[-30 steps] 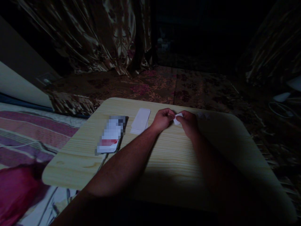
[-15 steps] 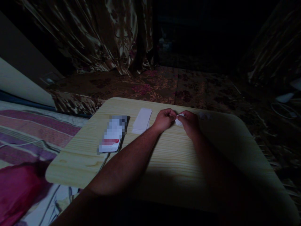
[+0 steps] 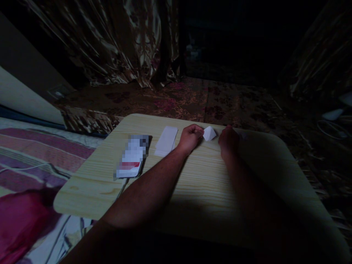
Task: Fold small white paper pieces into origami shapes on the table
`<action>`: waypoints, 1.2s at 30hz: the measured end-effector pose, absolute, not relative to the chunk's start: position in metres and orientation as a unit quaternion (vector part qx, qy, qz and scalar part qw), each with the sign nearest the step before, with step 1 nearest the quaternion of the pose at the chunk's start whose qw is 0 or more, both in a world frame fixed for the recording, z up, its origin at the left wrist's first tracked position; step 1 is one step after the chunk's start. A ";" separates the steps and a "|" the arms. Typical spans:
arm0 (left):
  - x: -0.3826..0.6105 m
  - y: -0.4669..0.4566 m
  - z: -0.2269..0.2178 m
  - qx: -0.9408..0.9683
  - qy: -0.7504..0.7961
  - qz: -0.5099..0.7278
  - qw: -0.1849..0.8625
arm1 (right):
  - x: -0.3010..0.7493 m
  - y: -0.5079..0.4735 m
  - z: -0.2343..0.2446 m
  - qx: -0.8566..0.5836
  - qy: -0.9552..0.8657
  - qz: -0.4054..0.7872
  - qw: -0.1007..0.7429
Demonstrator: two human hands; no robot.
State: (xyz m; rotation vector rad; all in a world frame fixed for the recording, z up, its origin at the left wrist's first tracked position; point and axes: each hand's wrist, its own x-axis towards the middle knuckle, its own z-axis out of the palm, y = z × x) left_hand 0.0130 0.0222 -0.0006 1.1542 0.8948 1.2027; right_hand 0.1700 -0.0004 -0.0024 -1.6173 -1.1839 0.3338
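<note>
Head view: small folded white paper piece sits at the far edge of the tabletop, between the two hands. Left hand is curled into a loose fist, fingertips pinching the paper's left corner; knuckles rest on the wood. Right hand is just right of the paper, a small gap between them, not touching it. It lies in shadow, fingers look curled down toward the tabletop; how far open, can't tell. Nothing visible in its grip. Both forearms lie across the tabletop, converging toward the paper.

Left of the left hand, just beside it: a white stack of paper strips, flat, long side running away from the camera. Further left: a blurred white-and-red flat pack, also flat, near the stack but apart from it.

Beyond the tabletop: dark patterned carpet and shiny patterned curtain. Lower left: striped bedding and a red cloth. Scene is dim; right side mostly in shadow.
</note>
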 end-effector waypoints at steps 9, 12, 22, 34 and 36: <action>0.013 0.022 0.002 0.468 0.384 0.528 0.595 | 0.165 0.000 -0.005 -0.658 -0.461 0.190 0.564; 0.013 0.022 0.001 0.468 0.384 0.531 0.593 | 0.165 -0.001 -0.005 -0.651 -0.466 0.204 0.563; 0.014 0.023 0.001 0.471 0.387 0.557 0.564 | 0.158 -0.005 -0.007 -0.614 -0.470 0.248 0.583; 0.014 0.019 -0.001 0.527 0.381 0.501 0.572 | 0.154 -0.009 -0.001 -0.590 -0.484 0.290 0.578; 0.014 0.019 0.001 0.524 0.377 0.501 0.577 | 0.154 -0.009 -0.002 -0.599 -0.486 0.277 0.572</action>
